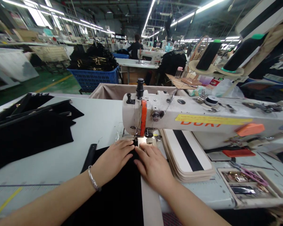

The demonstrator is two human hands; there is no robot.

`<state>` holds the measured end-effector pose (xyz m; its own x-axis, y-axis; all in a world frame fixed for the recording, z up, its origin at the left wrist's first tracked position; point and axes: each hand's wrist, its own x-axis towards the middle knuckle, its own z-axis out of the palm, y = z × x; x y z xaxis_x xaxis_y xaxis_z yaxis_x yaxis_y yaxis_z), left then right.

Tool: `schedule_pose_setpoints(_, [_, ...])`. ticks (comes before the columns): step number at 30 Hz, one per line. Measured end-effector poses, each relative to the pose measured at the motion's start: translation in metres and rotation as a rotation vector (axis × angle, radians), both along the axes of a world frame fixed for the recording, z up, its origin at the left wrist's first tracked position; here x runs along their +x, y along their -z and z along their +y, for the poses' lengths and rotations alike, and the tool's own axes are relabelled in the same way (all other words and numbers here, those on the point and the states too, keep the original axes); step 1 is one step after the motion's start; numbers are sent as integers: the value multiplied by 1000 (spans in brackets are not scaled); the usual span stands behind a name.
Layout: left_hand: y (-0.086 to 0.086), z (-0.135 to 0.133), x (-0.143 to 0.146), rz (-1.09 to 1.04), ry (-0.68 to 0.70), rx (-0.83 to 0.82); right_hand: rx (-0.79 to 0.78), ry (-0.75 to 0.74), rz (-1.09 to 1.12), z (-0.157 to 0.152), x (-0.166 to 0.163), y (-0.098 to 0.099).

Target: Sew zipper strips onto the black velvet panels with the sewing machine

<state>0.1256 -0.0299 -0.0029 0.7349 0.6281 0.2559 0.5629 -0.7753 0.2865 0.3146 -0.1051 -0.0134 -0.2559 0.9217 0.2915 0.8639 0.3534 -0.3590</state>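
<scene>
A black fabric piece lies on the white sewing table, running up under the needle of a white sewing machine. My left hand rests flat on the fabric, fingers stretched toward the presser foot; a silver bracelet is on its wrist. My right hand lies flat beside it on the fabric's right edge, fingers pointing to the needle. Both hands press the cloth down and hold nothing.
A stack of black fabric pieces lies at the left. Cream and black striped templates sit right of the needle. A tray of small tools is at the right. Thread cones stand behind. A blue basket and a person are farther off.
</scene>
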Motion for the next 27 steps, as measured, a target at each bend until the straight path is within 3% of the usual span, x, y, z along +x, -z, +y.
schedule_pose_setpoints(11, [12, 11, -3, 13, 25, -11, 28, 21, -4, -1, -2, 1])
schedule_pose_setpoints(15, [7, 10, -6, 59, 12, -37, 17, 33, -15, -8, -3, -2])
schedule_pose_setpoints(17, [-3, -7, -16, 105, 74, -52, 2, 32, -5, -26, -4, -4])
schedule_pose_setpoints(20, [-15, -54, -37, 161, 338, -77, 40, -32, 34, -69, -3, -4])
schedule_pose_setpoints(22, [-17, -88, -50, 147, 480, -6, 136, -106, 35, -100, -2, -2])
schedule_pose_setpoints(25, [-9, -123, -59, 98, 487, 133, 279, -187, -30, -132, -1, 6])
schedule_pose_setpoints(27, [-2, -132, -60, 98, 440, 146, 337, -163, -49, -142, -3, 11])
